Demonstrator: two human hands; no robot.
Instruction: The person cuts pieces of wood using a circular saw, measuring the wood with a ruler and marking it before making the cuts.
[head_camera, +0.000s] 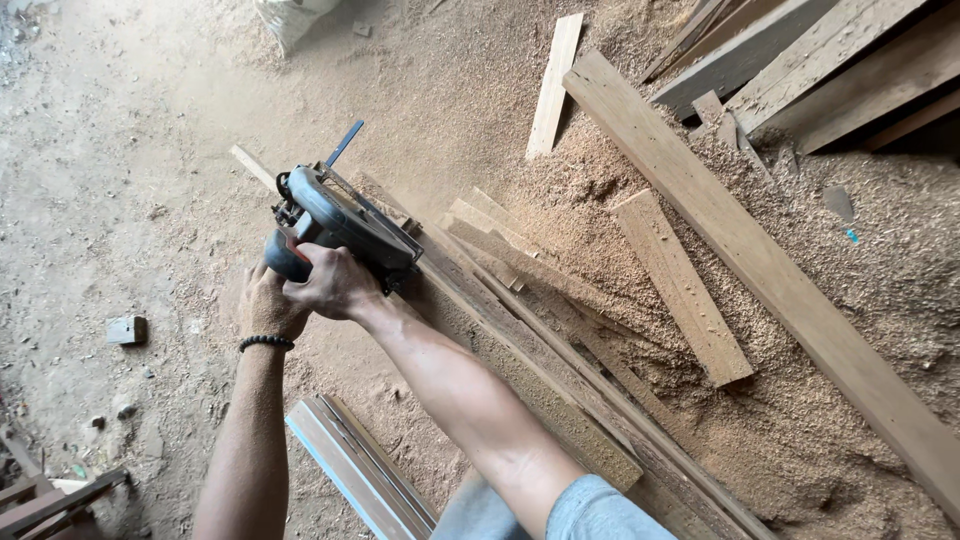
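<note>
Bare dirt floor (120, 150) left = free; planks (740, 240) & sawdust pile (800, 430) block right.

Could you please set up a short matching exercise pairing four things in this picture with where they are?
Things:
1. circular saw
2. black bead bracelet
3. long plank
4. small block

Places:
A. alone on the dirt floor, far left
B. on the left wrist
C. lying across the sawdust on the right
D. held in both hands on the board stack

Pairs: 1-D, 2-B, 3-C, 4-A
</note>
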